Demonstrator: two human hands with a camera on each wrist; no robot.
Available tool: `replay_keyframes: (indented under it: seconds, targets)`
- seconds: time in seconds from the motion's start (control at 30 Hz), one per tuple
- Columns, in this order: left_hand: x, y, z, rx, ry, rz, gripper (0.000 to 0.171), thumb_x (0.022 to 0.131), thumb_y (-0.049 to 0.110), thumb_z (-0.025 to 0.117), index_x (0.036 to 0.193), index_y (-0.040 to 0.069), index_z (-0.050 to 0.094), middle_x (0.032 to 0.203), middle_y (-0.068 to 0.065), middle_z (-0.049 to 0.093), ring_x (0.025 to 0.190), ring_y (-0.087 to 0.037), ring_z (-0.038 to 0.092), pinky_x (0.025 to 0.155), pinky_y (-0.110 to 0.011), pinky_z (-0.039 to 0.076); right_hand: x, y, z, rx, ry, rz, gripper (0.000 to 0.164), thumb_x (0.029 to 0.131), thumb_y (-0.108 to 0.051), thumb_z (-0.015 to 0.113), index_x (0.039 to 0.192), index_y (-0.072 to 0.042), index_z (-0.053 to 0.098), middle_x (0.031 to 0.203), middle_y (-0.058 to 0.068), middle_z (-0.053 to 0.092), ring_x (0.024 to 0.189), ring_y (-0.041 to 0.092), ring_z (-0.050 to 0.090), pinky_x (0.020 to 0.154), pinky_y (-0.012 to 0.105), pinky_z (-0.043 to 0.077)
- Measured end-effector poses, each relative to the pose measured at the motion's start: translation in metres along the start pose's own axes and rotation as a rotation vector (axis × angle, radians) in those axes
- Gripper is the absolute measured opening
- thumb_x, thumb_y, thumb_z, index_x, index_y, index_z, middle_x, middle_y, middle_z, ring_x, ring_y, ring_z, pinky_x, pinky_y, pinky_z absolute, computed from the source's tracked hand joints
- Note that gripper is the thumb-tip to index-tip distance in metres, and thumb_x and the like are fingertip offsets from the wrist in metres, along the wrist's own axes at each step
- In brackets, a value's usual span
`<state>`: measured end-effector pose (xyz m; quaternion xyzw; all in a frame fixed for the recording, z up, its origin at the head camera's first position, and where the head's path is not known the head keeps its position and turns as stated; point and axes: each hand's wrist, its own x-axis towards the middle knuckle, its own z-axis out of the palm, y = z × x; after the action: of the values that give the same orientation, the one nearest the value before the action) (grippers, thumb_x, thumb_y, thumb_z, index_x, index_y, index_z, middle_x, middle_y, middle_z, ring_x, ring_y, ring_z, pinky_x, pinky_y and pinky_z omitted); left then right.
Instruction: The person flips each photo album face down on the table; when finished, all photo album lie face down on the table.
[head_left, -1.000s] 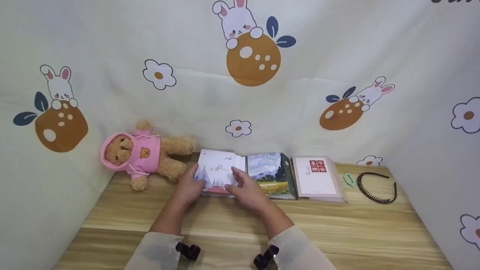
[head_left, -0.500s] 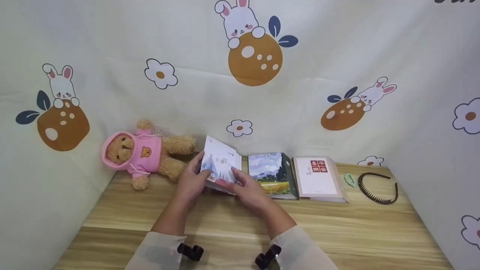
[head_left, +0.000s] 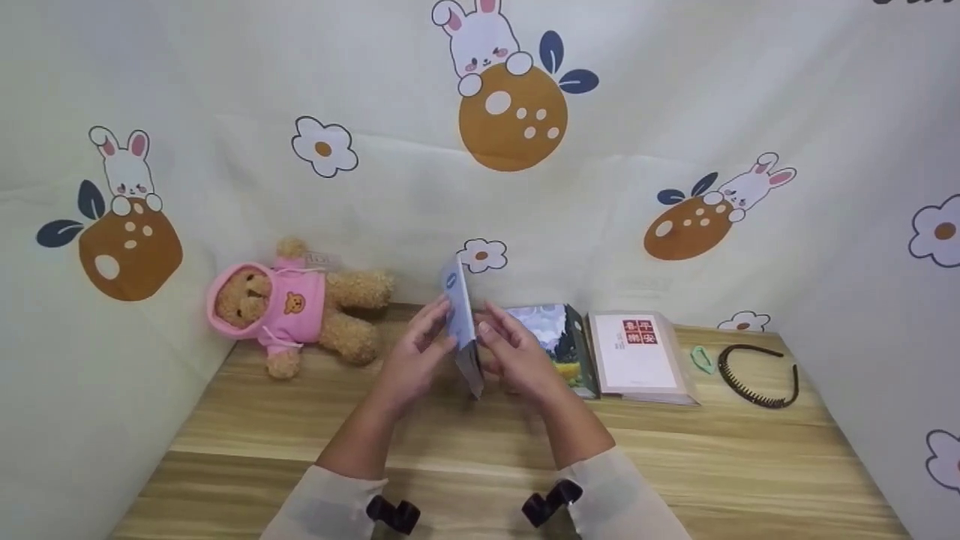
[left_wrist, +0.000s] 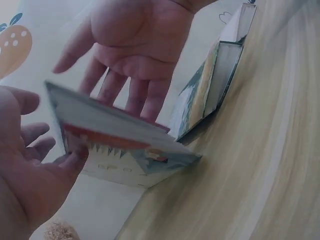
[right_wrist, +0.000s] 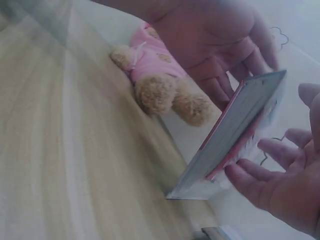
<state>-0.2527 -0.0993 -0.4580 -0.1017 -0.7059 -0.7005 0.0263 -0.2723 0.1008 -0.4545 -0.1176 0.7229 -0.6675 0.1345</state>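
Observation:
A thin book with a pale blue face (head_left: 459,319) stands steeply on edge between my two hands in the head view, its lower corner close over the wooden table. My left hand (head_left: 411,361) is at its left face, fingers spread against it. On the other side my right hand (head_left: 529,366) has its fingers held loosely near the facing side. In the right wrist view the right hand's fingertips (right_wrist: 240,170) meet the book's illustrated face. The left wrist view shows the book's page edge and a printed picture (left_wrist: 160,160) of small tents and trees.
Right of my hands lie a landscape-painting book (head_left: 555,337) and a white-covered book (head_left: 637,352) with red characters. Further right are a green hair clip (head_left: 702,360) and a dark toothed headband (head_left: 750,390). A teddy bear (head_left: 296,307) in a pink hoodie lies left, by the curtain (head_left: 405,202).
The book has gone from lying flat, through a tilt, to nearly vertical, and both hands have shifted slightly right. The right hand's fingers have loosened from the book's lower right corner.

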Motion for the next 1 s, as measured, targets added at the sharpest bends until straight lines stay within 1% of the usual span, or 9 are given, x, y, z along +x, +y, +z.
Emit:
replay_keyframes:
  seconds: [0.07,0.17,0.3,0.43,0.5,0.57,0.73,0.83,1.0]
  targets:
    - [0.0,-0.005,0.003,-0.003,-0.048,-0.017,0.066,0.104,0.009,0.066,0.165,0.01,0.041,0.178,-0.008,0.027,0.162,-0.037,0.035,0.128,-0.053,0.038,0.001,-0.001,-0.003,-0.026,0.053,0.019,0.072,0.104,-0.053,0.064,0.168,-0.036,0.036,0.171,0.006,0.045,0.155,0.039,0.047,0.12,0.068,0.044]
    - [-0.001,-0.013,0.007,0.025,-0.113,-0.078,0.072,0.105,0.016,0.067,0.169,0.013,0.034,0.179,-0.012,0.024,0.159,-0.04,0.039,0.125,-0.055,0.042,0.002,0.0,-0.004,-0.067,0.109,0.051,0.072,0.102,-0.052,0.069,0.166,-0.043,0.036,0.171,0.007,0.043,0.152,0.041,0.047,0.119,0.071,0.044]
    - [-0.001,-0.021,0.008,0.085,-0.138,-0.134,0.069,0.108,0.028,0.065,0.169,0.016,0.035,0.178,-0.016,0.026,0.156,-0.043,0.043,0.125,-0.057,0.042,0.004,0.005,-0.001,-0.055,0.129,0.069,0.073,0.103,-0.047,0.069,0.166,-0.048,0.033,0.173,0.007,0.04,0.151,0.039,0.045,0.119,0.07,0.045]
    - [0.0,-0.024,0.004,0.066,-0.107,-0.169,0.064,0.107,0.033,0.065,0.166,0.023,0.042,0.174,-0.017,0.035,0.153,-0.041,0.048,0.127,-0.059,0.04,0.006,0.008,0.003,-0.049,0.117,0.067,0.076,0.101,-0.051,0.07,0.166,-0.049,0.031,0.174,0.006,0.038,0.152,0.039,0.045,0.118,0.068,0.046]
    - [0.0,-0.026,0.002,0.052,-0.08,-0.196,0.062,0.106,0.035,0.065,0.164,0.025,0.045,0.173,-0.015,0.038,0.152,-0.04,0.049,0.127,-0.06,0.039,0.006,0.009,0.004,-0.065,0.127,0.063,0.076,0.099,-0.053,0.072,0.165,-0.047,0.034,0.172,0.007,0.041,0.149,0.039,0.048,0.117,0.066,0.049]
    - [0.001,-0.028,-0.001,0.052,-0.057,-0.225,0.06,0.107,0.037,0.063,0.163,0.024,0.047,0.172,-0.015,0.04,0.153,-0.04,0.048,0.128,-0.061,0.038,0.007,0.01,0.004,-0.086,0.17,0.047,0.075,0.097,-0.052,0.076,0.163,-0.042,0.042,0.167,0.007,0.048,0.146,0.038,0.053,0.116,0.062,0.052]
    - [0.004,-0.036,-0.005,0.176,0.031,-0.262,0.056,0.11,0.041,0.057,0.159,0.014,0.052,0.168,-0.018,0.046,0.155,-0.042,0.044,0.13,-0.06,0.035,0.009,0.011,0.0,-0.151,0.343,-0.011,0.066,0.091,-0.034,0.086,0.152,-0.02,0.062,0.151,0.008,0.061,0.136,0.032,0.064,0.112,0.05,0.058]
    - [0.007,-0.037,-0.008,0.21,0.089,-0.299,0.057,0.11,0.041,0.055,0.158,0.011,0.053,0.167,-0.018,0.048,0.156,-0.04,0.043,0.132,-0.057,0.031,0.011,0.013,-0.003,-0.152,0.375,0.029,0.068,0.089,-0.022,0.088,0.152,-0.016,0.062,0.147,0.01,0.065,0.133,0.031,0.067,0.111,0.047,0.059]
    - [0.01,-0.038,-0.015,0.208,0.15,-0.348,0.06,0.111,0.044,0.05,0.162,0.011,0.047,0.171,-0.018,0.041,0.161,-0.039,0.034,0.135,-0.056,0.025,0.01,0.017,-0.005,-0.164,0.309,0.138,0.076,0.092,-0.02,0.085,0.16,-0.011,0.051,0.143,0.013,0.068,0.13,0.029,0.067,0.11,0.044,0.06]
